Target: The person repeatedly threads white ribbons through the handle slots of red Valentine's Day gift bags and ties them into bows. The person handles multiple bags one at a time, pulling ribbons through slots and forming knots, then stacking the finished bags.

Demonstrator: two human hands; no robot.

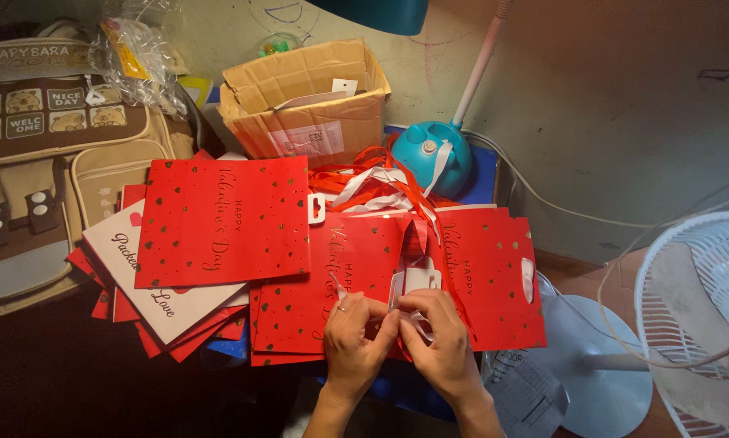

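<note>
Both grips on half-hidden white ribbon (417, 318)

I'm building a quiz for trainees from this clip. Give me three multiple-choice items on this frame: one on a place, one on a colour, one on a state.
1. Where is the cardboard box?
A. behind the red bags
B. on the fan
C. in the backpack

2. What colour is the lamp base?
A. yellow
B. blue
C. black

3. How are the hands?
A. apart, idle
B. together, pinching a white ribbon
C. resting on the box

Answers: 1 A, it stands beyond the red bags. 2 B, it is plainly blue. 3 B, left hand and right hand meet at the white ribbon.
</note>
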